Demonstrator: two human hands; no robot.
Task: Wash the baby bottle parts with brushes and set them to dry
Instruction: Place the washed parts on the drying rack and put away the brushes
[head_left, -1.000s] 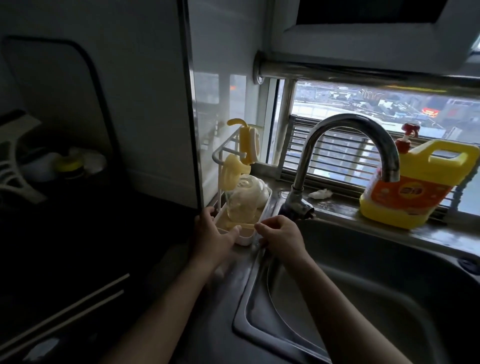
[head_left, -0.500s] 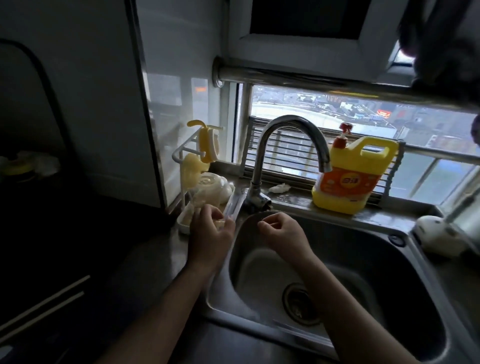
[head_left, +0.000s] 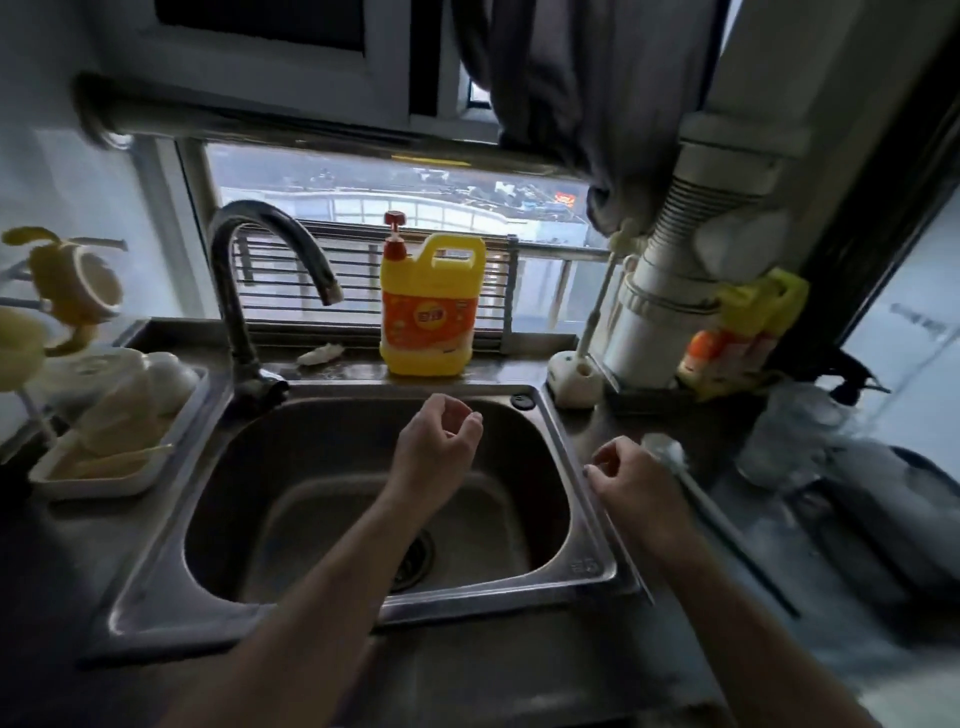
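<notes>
My left hand (head_left: 436, 447) hovers above the steel sink (head_left: 587, 566), fingers loosely curled around nothing. Over the sink's right rim, my right hand (head_left: 636, 480) is also loosely curled and empty. Just right of it a bottle brush (head_left: 667, 453) with a white head lies on the counter, its dark handle running toward the lower right. Pale bottle parts (head_left: 124, 400) lie in a white drying tray (head_left: 93, 483) left of the sink. Yellow bottle parts (head_left: 78, 283) hang on the rack above it.
The curved faucet (head_left: 270, 260) stands at the sink's back left. A yellow dish-soap jug (head_left: 431, 312) sits on the sill. A second brush stands in a white holder (head_left: 571, 382). At right are a white pipe (head_left: 670, 291), another yellow jug (head_left: 750, 322) and a glass jar (head_left: 789, 436).
The view has swung right. My left hand left the drying tray and now hovers over the sink. My right hand moved right to the sink's rim beside the brush.
</notes>
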